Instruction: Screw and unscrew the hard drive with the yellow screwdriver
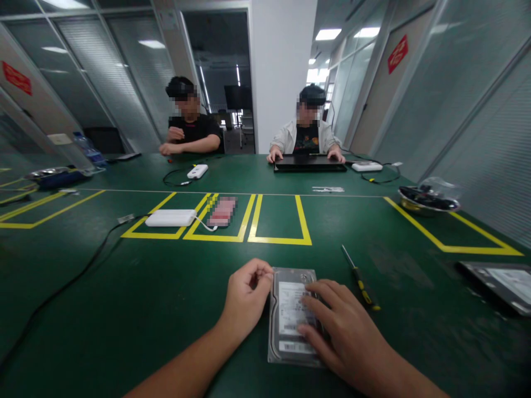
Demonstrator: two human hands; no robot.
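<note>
A silver hard drive with a white label [290, 304] lies flat on the green table in front of me. At its upper left corner is my left hand [249, 290], thumb and index finger pinched together; whatever is between the fingertips is too small to make out. My right hand [338, 323] rests over the drive's right side, fingers spread on the label and holding nothing. To the right of the drive lies a screwdriver [362, 284] with a black and yellow handle, its tip pointing away from me.
Another drive [504, 282] lies at the right edge, near a bowl of dark items [429, 197]. A white power bank [171, 218] and a phone [223, 211] sit by yellow tape outlines. Across the green table [199, 282], two people sit, one holding a black panel [309, 162].
</note>
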